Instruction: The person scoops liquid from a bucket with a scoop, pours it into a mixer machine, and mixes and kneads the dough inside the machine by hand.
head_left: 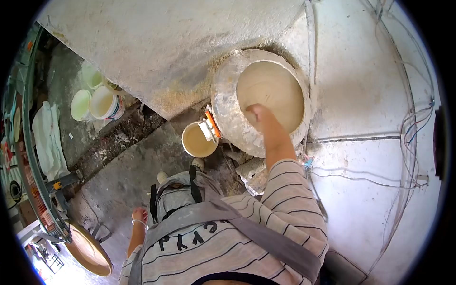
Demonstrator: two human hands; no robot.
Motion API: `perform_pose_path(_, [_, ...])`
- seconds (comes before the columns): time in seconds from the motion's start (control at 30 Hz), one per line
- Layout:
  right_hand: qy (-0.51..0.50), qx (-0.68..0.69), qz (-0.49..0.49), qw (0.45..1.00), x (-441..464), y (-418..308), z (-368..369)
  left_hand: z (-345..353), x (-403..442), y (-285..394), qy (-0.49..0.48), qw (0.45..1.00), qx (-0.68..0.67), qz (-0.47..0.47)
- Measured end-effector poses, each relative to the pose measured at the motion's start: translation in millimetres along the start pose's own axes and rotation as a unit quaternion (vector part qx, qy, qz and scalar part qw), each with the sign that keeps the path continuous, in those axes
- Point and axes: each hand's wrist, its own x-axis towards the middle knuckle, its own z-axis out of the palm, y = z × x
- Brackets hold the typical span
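My right hand point(257, 114) is over the mouth of a large round vat point(225, 102), above pale beige liquid point(280, 90) with faint swirl marks on its surface. Its fingers look curled together; blur hides whether anything is in them. Down by my left hip hangs my left hand point(139, 215), fingers loosely apart and nothing in it, a bracelet at the wrist. Against the near left side of the vat stands a bucket point(184, 142) of similar pale liquid. An orange and white object point(212, 126) sits between bucket and vat.
Several white buckets point(107, 104) stand on the floor at upper left, near a white cloth or sack point(50, 142). A round tray-like thing point(88, 249) is at lower left. Broken masonry point(254, 175) lies below the vat. Cables point(408, 123) run along the white wall at right.
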Motion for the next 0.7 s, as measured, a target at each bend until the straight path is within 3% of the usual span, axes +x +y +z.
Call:
perform_pose_path(0.03, [-0.033, 0.039, -0.024, 0.998, -3, -13, -17, 0, -3, 3, 0.013, 1.000, 0.011, -0.004])
perform_pose_path(0.1, [-0.181, 0.148, -0.237, 0.943, 32, -15, -91, -4, -18, 5, 0.043, 0.998, 0.034, -0.016])
perform_pose_path(0.13, [-0.052, 0.138, -0.255, 0.956, 11, -35, -107, -18, -11, -3, 0.020, 0.998, 0.062, -0.012])
perform_pose_path(0.2, [0.087, -0.006, -0.299, 0.950, -55, -106, -148, -49, 26, -20, -0.032, 0.993, 0.116, 0.002])
perform_pose_path(0.23, [0.095, -0.138, -0.325, 0.931, -69, -126, -159, -48, 25, -17, -0.001, 0.997, 0.081, -0.016])
perform_pose_path(0.3, [0.032, -0.287, -0.230, 0.929, -72, -124, -138, -45, 26, -6, 0.062, 0.997, 0.005, -0.049])
perform_pose_path(0.33, [-0.001, -0.357, -0.180, 0.916, -75, -119, -118, -45, 22, 1, 0.050, 0.998, 0.003, -0.036])
perform_pose_path(0.4, [0.179, -0.466, -0.065, 0.864, -85, -106, -65, -42, 22, 14, 0.024, 1.000, -0.003, -0.010])
perform_pose_path(0.47, [0.165, -0.351, -0.014, 0.921, -45, -67, -17, -44, 44, 13, 0.002, 1.000, -0.027, -0.010])
perform_pose_path(0.53, [0.140, -0.315, -0.052, 0.937, -15, -37, 25, -58, 47, 19, 0.011, 0.999, -0.039, -0.017])
perform_pose_path(0.63, [0.139, -0.333, -0.170, 0.917, -15, -13, 55, -69, 51, 45, 0.019, 0.997, -0.074, -0.017])
perform_pose_path(0.7, [0.169, -0.375, -0.158, 0.898, -26, -6, 65, -89, 69, 53, 0.038, 0.995, -0.093, -0.007])
